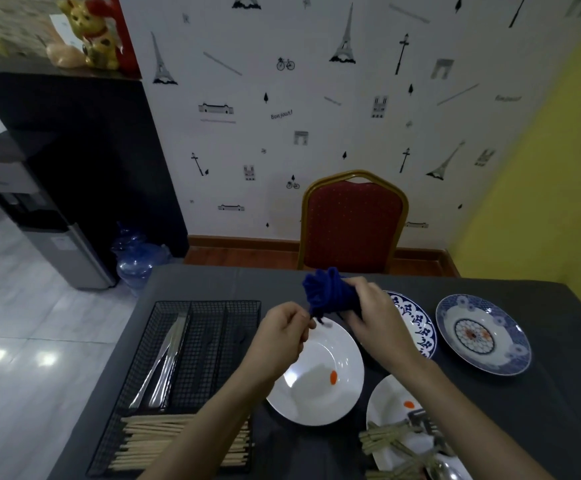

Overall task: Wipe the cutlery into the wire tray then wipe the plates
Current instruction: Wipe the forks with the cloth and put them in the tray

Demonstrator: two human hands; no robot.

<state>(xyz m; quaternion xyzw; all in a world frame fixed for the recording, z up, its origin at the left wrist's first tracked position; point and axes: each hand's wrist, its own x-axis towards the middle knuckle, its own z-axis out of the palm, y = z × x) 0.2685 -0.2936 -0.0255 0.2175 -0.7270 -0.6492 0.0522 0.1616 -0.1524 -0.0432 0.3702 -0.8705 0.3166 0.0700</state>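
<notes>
Fingers of both hands curl: right hand (374,308) grips the bunched blue cloth (327,292) mid-frame, left hand (284,336) pinches a small utensil end beneath it, above the white plate (316,403); wire tray (213,327) lower left.

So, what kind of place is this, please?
Probably a home dining area: a table with plates, a red chair against wallpaper, and a water dispenser with a spare bottle.
</notes>
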